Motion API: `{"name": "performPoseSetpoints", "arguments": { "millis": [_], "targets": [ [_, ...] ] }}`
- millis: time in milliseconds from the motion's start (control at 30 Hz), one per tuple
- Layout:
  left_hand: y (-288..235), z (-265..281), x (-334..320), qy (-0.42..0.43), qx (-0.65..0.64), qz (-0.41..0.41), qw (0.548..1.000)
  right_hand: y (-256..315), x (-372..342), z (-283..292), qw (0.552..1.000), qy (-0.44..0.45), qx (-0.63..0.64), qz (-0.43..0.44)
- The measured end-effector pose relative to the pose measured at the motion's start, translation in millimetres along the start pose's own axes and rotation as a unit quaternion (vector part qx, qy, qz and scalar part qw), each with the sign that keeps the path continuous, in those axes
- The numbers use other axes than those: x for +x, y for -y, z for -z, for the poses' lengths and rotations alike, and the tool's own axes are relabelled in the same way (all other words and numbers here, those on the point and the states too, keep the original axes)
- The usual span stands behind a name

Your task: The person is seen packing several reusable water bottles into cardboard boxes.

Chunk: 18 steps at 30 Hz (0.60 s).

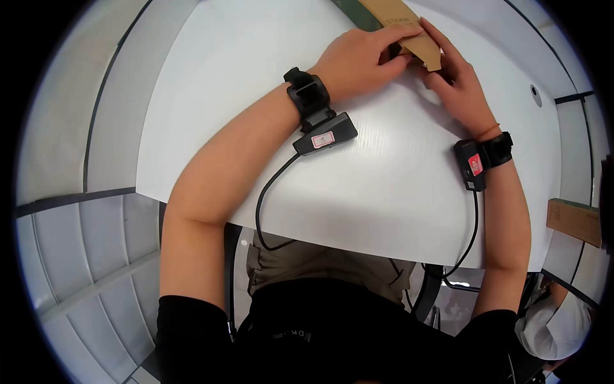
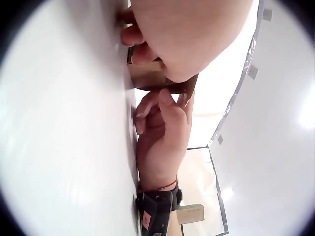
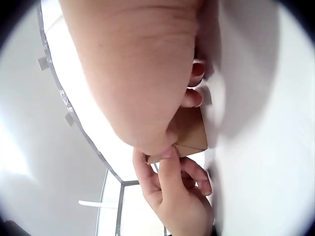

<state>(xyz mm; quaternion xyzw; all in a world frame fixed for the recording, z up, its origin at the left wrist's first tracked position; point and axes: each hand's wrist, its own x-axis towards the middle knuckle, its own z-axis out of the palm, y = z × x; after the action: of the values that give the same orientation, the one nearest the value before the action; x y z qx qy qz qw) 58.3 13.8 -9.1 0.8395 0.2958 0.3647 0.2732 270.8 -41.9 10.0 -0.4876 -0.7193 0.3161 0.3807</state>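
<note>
A long cardboard box [image 1: 398, 24], brown with a dark green side and printed lettering, lies at the far edge of the head view, its near end flap [image 1: 430, 59] sticking out. My left hand [image 1: 366, 63] grips the box from the left, index finger stretched across its top and thumb at the opening. From the other side my right hand [image 1: 462, 89] holds the same end, thumb close to the left thumb. In the right wrist view both hands meet at the box's brown end [image 3: 191, 132]. Several fingertips are hidden behind the cardboard.
The white table [image 1: 396, 192] has a round cable hole [image 1: 536, 96] at its right. Beyond the right edge sits another brown and green box [image 1: 574, 223]. Cables [image 1: 258, 208] run from both wrist cameras toward my lap. Another person [image 1: 555, 326] is at the lower right.
</note>
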Motion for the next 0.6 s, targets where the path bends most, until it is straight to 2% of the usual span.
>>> {"name": "performPoseSetpoints", "arguments": {
  "millis": [67, 167, 267, 300, 367, 400, 467, 500, 600],
  "targets": [
    [-0.9, -0.5, -0.4, -0.004, -0.010, 0.001, 1.000, -0.4, -2.6, 12.0, 0.997, 0.046, 0.055, -0.039],
    [-2.6, 0.2, -0.3, -0.002, -0.044, 0.014, 0.999, -3.9, -2.5, 6.1, 0.995, -0.004, 0.079, -0.065],
    [-3.4, 1.8, 0.1, 0.002, -0.062, 0.042, 0.997, -11.7, -0.9, 11.8, 0.996, -0.009, 0.028, -0.086],
    [-3.6, 2.0, 0.3, -0.008, -0.033, 0.022, 0.999, -15.6, -0.6, 14.6, 0.996, -0.007, 0.007, -0.091],
    [-4.9, 4.3, 0.8, -0.029, 0.026, -0.020, 0.999, -25.6, 4.7, 15.0, 0.992, -0.044, -0.110, 0.031],
    [-5.8, 5.2, 0.8, -0.027, 0.028, -0.008, 0.999, -29.4, 5.9, 14.5, 0.979, -0.063, -0.168, 0.092],
    [-12.2, 8.4, 1.1, -0.021, 0.032, 0.016, 0.999, -29.0, 7.4, 10.5, 0.980, -0.071, -0.138, 0.122],
    [-9.2, 6.1, 1.9, -0.047, 0.041, -0.015, 0.998, -28.4, 8.5, 8.6, 0.980, -0.075, -0.124, 0.137],
    [10.8, -12.4, 2.5, -0.138, 0.078, -0.104, 0.982, -25.2, 6.9, 3.6, 0.998, -0.036, 0.008, 0.057]
  ]
}}
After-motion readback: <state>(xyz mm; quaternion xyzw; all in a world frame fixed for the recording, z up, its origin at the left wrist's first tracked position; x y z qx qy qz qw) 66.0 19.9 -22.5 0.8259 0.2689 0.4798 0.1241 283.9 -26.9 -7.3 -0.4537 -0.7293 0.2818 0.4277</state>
